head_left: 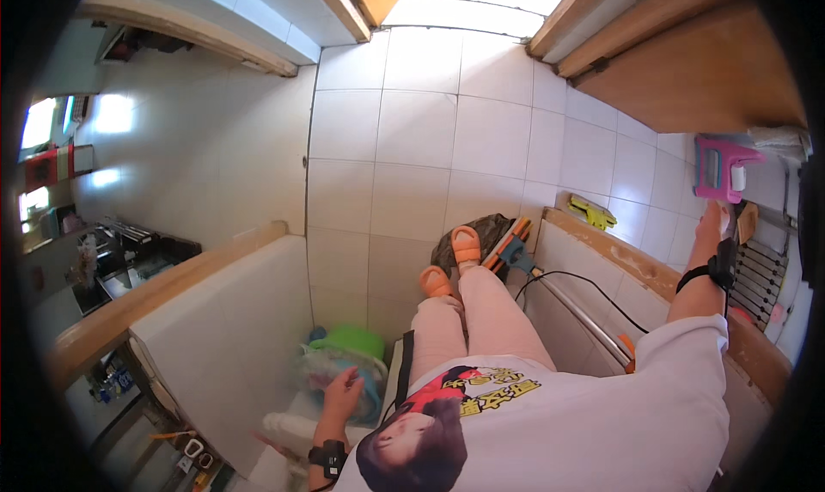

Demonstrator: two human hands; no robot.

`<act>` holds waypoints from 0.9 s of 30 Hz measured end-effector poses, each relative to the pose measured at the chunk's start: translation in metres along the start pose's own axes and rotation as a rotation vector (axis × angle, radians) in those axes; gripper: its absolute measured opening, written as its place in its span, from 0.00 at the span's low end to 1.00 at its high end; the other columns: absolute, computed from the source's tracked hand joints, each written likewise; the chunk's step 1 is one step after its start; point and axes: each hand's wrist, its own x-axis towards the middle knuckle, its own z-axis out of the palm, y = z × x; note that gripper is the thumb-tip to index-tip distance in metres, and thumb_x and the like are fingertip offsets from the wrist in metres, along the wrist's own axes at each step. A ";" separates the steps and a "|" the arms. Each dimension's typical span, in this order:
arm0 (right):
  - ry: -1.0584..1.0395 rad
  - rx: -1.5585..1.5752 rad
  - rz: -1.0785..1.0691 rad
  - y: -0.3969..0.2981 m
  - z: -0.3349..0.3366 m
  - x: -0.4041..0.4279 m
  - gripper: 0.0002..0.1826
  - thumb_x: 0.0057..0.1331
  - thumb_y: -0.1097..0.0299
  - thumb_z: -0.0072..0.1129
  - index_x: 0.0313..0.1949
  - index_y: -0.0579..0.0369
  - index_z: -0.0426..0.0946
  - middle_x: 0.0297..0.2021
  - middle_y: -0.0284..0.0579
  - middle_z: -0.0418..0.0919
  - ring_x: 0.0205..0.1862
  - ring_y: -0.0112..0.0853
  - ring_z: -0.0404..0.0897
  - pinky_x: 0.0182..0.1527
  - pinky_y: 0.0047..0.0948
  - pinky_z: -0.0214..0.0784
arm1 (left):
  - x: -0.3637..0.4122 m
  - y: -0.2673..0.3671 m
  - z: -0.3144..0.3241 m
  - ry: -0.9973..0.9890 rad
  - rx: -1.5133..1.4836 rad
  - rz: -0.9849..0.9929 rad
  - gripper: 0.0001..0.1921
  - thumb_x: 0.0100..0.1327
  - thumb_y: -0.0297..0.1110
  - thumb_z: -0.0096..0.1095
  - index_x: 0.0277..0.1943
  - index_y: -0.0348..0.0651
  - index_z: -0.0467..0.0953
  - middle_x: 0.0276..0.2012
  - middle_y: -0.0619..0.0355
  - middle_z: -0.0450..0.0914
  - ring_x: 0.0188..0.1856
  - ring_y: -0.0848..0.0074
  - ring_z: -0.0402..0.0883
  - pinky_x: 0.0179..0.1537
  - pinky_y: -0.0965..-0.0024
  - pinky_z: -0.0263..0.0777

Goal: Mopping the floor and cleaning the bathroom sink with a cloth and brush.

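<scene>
My left hand (345, 392) hangs above basins and a clear plastic bag, its fingers loosely spread and holding nothing. Beneath it are a green plastic basin (358, 342) and a blue basin (368, 398), partly covered by the bag (312, 371). My right hand (713, 217) reaches out past the low tiled wall, close to a pink plastic stool (727, 168). Whether its fingers touch the stool is unclear. A white object (738, 178) shows at the stool's side. Black straps with small devices circle both wrists.
A mop (515, 250) with a metal pole leans inside the low wall (599, 269), beside a dark bag (491, 228) at my orange slippers (465, 244). Past the wall lies a yellow-green cleaning head (592, 211). Wooden doors (702, 73) flank the bright doorway. A cable runs near my right side.
</scene>
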 end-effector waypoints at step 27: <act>-1.072 -0.100 -0.605 -0.129 0.081 -0.354 0.28 0.59 0.74 0.49 0.59 0.53 0.57 0.50 0.51 0.67 0.46 0.31 0.69 0.50 0.28 0.63 | -0.021 -0.077 0.048 0.101 -0.112 -0.132 0.19 0.56 0.38 0.57 0.49 0.39 0.72 0.39 0.50 0.79 0.41 0.68 0.79 0.43 0.69 0.70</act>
